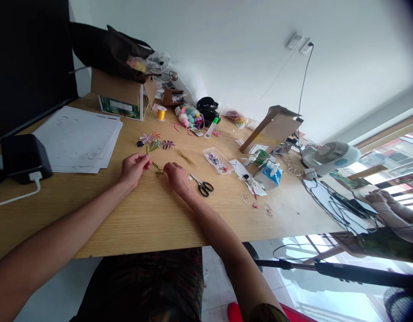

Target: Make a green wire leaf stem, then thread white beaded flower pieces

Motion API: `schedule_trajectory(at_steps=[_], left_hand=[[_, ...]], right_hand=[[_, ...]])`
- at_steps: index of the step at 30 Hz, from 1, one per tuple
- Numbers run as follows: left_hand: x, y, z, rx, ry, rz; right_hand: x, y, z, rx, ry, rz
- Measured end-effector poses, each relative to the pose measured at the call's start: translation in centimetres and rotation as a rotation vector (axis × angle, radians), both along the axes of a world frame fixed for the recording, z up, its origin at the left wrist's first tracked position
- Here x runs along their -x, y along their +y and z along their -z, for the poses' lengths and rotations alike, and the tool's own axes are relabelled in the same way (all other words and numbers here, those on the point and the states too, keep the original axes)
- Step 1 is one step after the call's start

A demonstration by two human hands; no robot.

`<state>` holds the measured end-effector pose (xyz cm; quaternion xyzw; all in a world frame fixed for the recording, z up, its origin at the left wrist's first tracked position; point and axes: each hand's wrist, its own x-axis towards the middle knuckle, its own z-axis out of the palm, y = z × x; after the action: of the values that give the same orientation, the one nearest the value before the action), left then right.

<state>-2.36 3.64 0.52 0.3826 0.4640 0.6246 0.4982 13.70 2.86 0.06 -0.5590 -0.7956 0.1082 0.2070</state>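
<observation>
My left hand [135,169] is closed in a pinch above the table, with a slim green piece [146,150] showing at its fingertips. To its right, my right hand [176,178] pinches the end of a thin green leafy sprig [155,165], which lies in the gap between both hands. Just beyond them is a cluster of small handmade flowers: a lilac one [146,138], an orange one [155,134] and a dark purple one [168,144]. A bundle of thin gold wires [185,157] lies past my right hand. Black-handled scissors [204,185] rest beside my right wrist, blades partly apart.
A clear plastic box [218,162] with small colourful pieces sits right of centre. Behind are a yellow thread spool [161,114], pompoms [189,117] and a glue stick [211,128]. Papers [77,141] lie left; a white fan [334,156] stands right. Another person's hands [381,199] show far right.
</observation>
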Motion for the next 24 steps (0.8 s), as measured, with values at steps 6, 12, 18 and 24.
schedule_trajectory(at_steps=[6,12,18,24], left_hand=[[-0.6,-0.3,0.7,-0.023,0.229,-0.004],[-1.4,-1.3,0.6,0.067,0.103,0.15],[-1.7,-1.7,0.6,0.131,0.016,0.267],[-1.8,-1.8,0.2,0.139,-0.048,0.231]], right_hand=[[-1.3,-1.0,-0.7,-0.121,0.085,-0.099],[-2.1,-1.2,-1.4,-0.218,0.038,-0.175],[-2.1,-0.8,-0.5,-0.305,0.223,-0.198],[-0.9,-0.5,0.5,-0.12,0.647,0.024]])
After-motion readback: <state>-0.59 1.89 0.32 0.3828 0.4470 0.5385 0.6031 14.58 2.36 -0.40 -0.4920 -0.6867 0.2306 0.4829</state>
